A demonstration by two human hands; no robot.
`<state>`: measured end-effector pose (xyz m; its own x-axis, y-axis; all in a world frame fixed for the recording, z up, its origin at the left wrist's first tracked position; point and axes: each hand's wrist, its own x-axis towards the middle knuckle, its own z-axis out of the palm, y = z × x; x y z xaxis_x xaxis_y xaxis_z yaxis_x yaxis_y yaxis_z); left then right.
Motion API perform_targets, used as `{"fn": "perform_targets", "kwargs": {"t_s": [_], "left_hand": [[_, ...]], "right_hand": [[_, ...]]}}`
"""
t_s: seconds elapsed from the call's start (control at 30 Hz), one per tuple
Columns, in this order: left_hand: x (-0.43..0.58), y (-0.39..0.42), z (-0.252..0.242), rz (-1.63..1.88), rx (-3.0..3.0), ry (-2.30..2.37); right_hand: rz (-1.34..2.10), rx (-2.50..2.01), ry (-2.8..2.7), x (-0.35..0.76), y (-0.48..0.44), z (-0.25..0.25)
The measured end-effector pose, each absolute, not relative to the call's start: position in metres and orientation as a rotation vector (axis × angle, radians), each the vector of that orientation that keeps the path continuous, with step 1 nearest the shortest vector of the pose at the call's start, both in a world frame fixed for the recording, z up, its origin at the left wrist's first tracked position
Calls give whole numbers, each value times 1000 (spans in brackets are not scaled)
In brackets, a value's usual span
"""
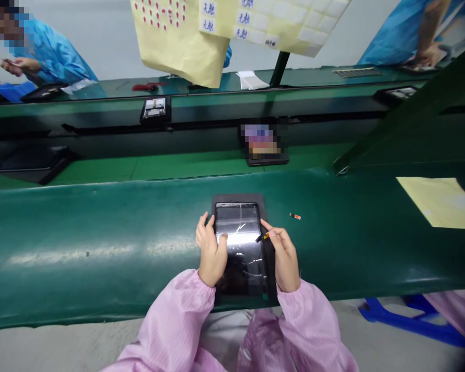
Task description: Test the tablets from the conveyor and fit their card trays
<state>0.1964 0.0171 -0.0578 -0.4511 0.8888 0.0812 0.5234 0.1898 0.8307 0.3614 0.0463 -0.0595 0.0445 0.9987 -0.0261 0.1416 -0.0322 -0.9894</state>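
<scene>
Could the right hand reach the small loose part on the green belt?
Probably yes: the right hand is near the small loose part, nothing between, though it pinches a similar piece.

A green conveyor belt [81, 279] carries a black tray [238, 198] near its front edge, with a glass-faced tablet [240, 258] on it. A small orange-tipped part [295, 216] lies just right of the tray, and a pale yellow paper sheet [439, 202] lies toward the right end.

two hands [211, 248], one tablet [242, 268] under them — roughly four more tablets [155, 111]
</scene>
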Motion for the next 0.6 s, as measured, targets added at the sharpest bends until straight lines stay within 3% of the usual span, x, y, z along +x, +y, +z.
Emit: {"fn": "perform_targets", "kwargs": {"t_s": [0.33,0.6], "left_hand": [[165,7,-63,1176,1275,1887],[-41,61,-50,1602,993,2384]], "right_hand": [[1357,-1234,-924,362,46,-61],[1270,-1207,-903,373,46,-69]]}}
